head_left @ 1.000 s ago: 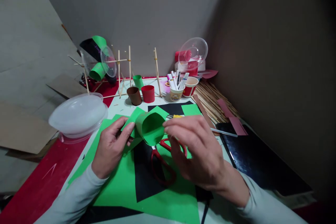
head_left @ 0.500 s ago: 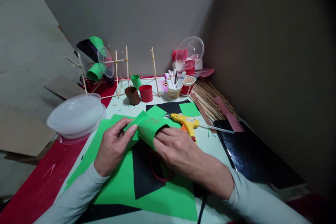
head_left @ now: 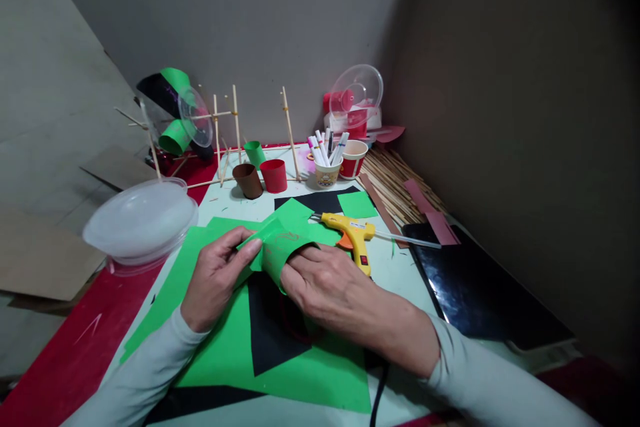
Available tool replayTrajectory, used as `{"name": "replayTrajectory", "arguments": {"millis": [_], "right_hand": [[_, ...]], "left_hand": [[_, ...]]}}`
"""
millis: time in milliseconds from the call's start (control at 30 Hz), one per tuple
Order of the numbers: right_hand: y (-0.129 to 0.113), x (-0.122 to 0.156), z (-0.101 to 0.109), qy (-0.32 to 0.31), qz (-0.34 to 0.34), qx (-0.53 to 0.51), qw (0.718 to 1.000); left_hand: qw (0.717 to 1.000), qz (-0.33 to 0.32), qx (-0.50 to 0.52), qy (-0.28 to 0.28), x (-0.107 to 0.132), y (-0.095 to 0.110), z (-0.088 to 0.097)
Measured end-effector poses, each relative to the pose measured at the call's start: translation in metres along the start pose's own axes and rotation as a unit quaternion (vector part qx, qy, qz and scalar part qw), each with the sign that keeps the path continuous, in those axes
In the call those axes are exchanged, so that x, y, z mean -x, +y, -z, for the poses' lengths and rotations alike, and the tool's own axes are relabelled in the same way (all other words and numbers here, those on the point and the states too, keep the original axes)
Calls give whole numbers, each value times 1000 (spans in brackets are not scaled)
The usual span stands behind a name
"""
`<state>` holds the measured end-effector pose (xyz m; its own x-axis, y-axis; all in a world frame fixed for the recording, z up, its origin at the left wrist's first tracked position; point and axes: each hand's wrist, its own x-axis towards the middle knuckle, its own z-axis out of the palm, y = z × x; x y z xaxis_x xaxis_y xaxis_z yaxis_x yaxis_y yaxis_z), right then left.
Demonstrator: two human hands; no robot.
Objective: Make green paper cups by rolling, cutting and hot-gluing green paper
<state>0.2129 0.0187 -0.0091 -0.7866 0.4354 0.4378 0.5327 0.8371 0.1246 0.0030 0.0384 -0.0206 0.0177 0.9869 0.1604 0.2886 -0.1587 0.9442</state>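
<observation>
Between my hands a green paper piece [head_left: 280,247] is curled into a loose tube, with a faint drawn mark on its outside. My left hand [head_left: 217,273] pinches its left edge between thumb and fingers. Into the tube's right opening reaches my right hand [head_left: 333,280], closed on the rim; its fingertips are hidden inside. Beneath lie a large green sheet [head_left: 210,360] and a black paper piece [head_left: 273,340]. A dark red ring-shaped thing is partly hidden under my right hand. Just beyond that hand rests a yellow glue gun [head_left: 357,233] with a glue stick in its back.
Behind stand brown [head_left: 248,181], red [head_left: 273,177] and green paper tubes [head_left: 255,154], a stick frame [head_left: 235,127] and a cup of markers [head_left: 327,172]. Plastic lids [head_left: 143,220] are stacked at left. Thin sticks [head_left: 395,183] and a black glossy panel [head_left: 480,287] lie right.
The green paper has tilted slightly, its right opening turning more toward me and my right hand reaching a little left with it. The whole view has shifted slightly.
</observation>
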Motion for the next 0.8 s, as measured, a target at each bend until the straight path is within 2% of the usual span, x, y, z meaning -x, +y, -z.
{"name": "replayTrajectory", "arguments": {"millis": [200,333,433,500,533,567,633,800], "right_hand": [[-1,-1,-3,-3,-8,8,1000],[0,-1,1,27,0,14,1000],[4,2,11,128,40,-4,991],[8,6,17,207,19,-28,978],[10,7,18,222,-14,-31,974],[12,9,18,215,-56,-27,975],[15,12,13,147,-124,-5,981],[8,17,-13,-40,-145,-26,988]], "left_hand": [[999,16,49,-13,-2,-8,-1],[997,18,76,-5,-5,-14,2],[993,30,115,16,-11,-19,8],[986,41,158,35,-16,-20,12],[981,45,183,45,-18,-20,14],[975,47,208,56,-19,-19,16],[964,46,250,79,-20,-15,18],[946,45,311,85,-14,-4,21]]}}
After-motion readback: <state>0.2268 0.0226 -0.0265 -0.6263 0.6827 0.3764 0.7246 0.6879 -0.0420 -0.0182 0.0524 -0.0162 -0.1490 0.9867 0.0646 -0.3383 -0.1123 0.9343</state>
